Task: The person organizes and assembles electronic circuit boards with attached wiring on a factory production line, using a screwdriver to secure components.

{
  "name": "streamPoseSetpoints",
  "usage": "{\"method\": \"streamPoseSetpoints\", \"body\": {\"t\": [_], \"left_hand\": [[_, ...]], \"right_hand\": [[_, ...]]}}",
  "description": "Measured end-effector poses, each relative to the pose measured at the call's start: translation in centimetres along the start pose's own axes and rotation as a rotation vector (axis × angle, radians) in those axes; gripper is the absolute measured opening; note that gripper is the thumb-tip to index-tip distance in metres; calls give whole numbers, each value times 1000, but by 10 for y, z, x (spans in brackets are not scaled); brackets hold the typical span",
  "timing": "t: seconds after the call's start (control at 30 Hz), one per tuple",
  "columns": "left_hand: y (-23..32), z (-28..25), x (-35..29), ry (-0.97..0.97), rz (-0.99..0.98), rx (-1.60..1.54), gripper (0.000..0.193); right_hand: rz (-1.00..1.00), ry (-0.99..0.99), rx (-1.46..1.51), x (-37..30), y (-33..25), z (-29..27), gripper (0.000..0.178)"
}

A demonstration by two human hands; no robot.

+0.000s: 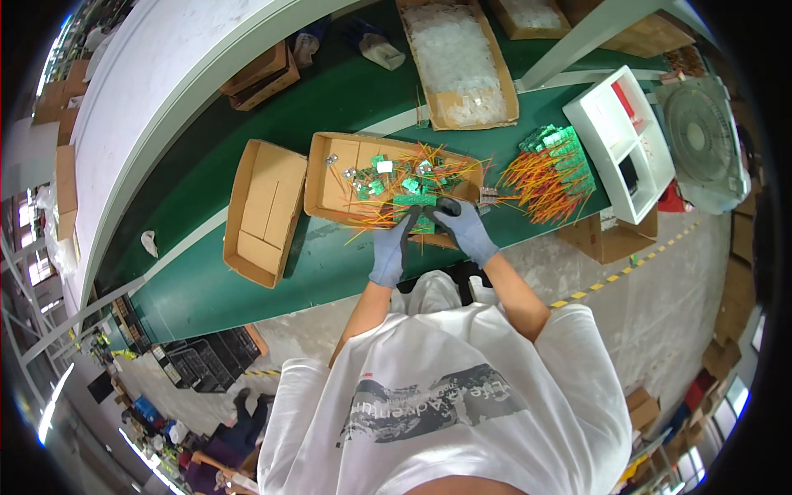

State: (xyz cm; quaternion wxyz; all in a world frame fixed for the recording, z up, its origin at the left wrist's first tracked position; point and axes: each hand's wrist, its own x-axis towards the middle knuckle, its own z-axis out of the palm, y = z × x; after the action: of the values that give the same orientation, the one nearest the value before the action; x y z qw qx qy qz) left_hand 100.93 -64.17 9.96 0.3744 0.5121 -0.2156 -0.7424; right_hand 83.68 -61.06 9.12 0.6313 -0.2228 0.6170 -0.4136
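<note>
Near the front edge of the green bench [190, 297], we see the gloved left hand [389, 250] and right hand [469, 231], their grip drawn in on a green circuit board [415, 200] at the front wall of a cardboard tray [342, 153]. Toward the bench's left end stands an open box [268, 202], with green surface beyond; rightward, wires reach into the narrow gap before a wired-board stack [569, 157].

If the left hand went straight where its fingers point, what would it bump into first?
The green board: the left hand already seems to touch it. Past that looks like the heap of boards and wires in the box, though depth is hard to judge.
</note>
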Motion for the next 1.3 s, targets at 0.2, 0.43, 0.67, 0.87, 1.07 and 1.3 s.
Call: {"method": "streamPoseSetpoints", "body": {"t": [0.2,0.43,0.67,0.87,1.07,1.3], "left_hand": [[-30,-19,0,343,753,1474,36],[-24,-26,11,304,165,816,43],[10,-13,-10,6,-8,32,38],[-24,-16,-6,79,161,-71,46],[-23,-21,7,124,207,263,42],[-22,-43,28,188,283,1159,42]], "right_hand": [[-115,62,-447,5,-19,34,31],[-280,102,-472,14,-20,31,34],[-42,-85,16,12,-17,18,36],[-87,6,-403,-2,-27,30,30],[-910,123,-952,4,-3,23,33],[-178,106,-777,24,-5,17,40]]}}
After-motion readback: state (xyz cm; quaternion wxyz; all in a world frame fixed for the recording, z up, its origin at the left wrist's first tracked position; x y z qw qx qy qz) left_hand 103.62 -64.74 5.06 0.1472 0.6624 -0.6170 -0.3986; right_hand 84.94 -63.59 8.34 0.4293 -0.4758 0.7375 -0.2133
